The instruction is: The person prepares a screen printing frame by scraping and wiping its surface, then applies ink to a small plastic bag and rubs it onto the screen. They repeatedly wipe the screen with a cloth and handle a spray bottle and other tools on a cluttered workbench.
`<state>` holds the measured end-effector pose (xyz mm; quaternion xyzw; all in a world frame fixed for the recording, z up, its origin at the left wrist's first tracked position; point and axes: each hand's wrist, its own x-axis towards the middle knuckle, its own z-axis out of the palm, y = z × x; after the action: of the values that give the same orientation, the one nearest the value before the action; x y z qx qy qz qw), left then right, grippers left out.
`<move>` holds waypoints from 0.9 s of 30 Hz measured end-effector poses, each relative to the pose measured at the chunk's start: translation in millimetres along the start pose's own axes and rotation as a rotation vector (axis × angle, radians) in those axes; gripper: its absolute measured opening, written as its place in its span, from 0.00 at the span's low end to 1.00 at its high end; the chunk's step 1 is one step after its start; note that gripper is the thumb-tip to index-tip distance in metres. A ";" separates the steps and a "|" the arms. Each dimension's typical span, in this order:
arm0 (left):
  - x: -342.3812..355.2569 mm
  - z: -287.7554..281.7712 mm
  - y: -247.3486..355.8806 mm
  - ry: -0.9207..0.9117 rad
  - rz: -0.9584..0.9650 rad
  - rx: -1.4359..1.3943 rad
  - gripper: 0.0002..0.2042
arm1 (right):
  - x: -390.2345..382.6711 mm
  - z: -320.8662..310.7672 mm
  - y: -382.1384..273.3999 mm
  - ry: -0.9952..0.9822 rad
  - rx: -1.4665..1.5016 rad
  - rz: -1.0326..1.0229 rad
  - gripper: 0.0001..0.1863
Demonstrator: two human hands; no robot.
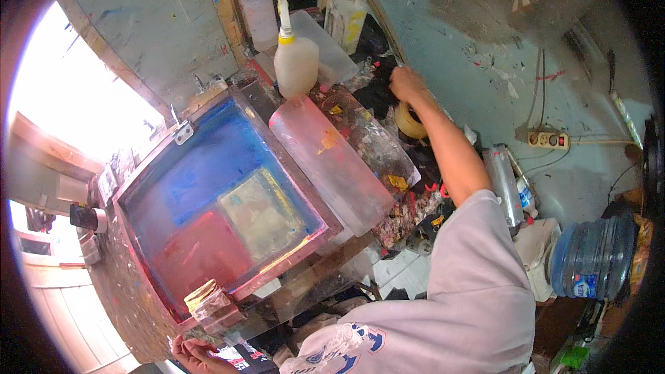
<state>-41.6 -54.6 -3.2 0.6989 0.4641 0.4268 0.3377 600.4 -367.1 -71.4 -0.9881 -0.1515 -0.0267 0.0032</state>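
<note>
Left hand [197, 354]: at the near corner of the screen-printing frame [228, 204], low at the picture's edge; my fingers curl over a dark printed thing there, but I cannot tell whether the grip is closed on it.
Frame: lies flat on the spattered table [128, 305], its mesh stained blue, red and pale yellow, with a crumpled wad of tape [206, 300] on its near rail.
Clear slab [332, 163]: long and frosted, lying along the frame's right rail, with a paint-smeared glass plate [377, 145] just beyond it.
Right hand [407, 86]: past the frame's far right corner, arm stretched out; my grip is closed around the top of a yellowish tape roll [410, 123], which hangs below the fist, above dark rags.
Squeeze bottle [294, 55]: whitish with a yellow nozzle, upright at the frame's far corner.
Jugs [345, 17]: beyond the frame, against the wall.
Water bottle [592, 256]: large and blue, well right of the frame.
</note>
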 end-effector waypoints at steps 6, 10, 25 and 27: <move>12.9 11.9 0.7 -0.048 0.003 -0.114 0.15 | 4.5 -89.0 24.9 -0.025 0.401 -0.063 0.11; 33.8 32.3 -8.3 -0.100 0.074 -0.287 0.11 | -5.9 -130.3 27.4 -0.035 1.140 0.018 0.12; -100.7 230.7 157.4 -1.184 0.224 -0.591 0.18 | -301.6 -97.6 -79.9 0.025 1.586 -0.144 0.14; -139.5 220.9 151.4 -1.148 0.314 -0.472 0.13 | -364.0 -75.6 -83.6 0.089 1.658 0.117 0.21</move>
<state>185.5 -253.7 -1.2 0.7826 -0.0052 0.1197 0.6109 224.7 -397.4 -15.6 -0.6696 -0.0703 0.0549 0.7373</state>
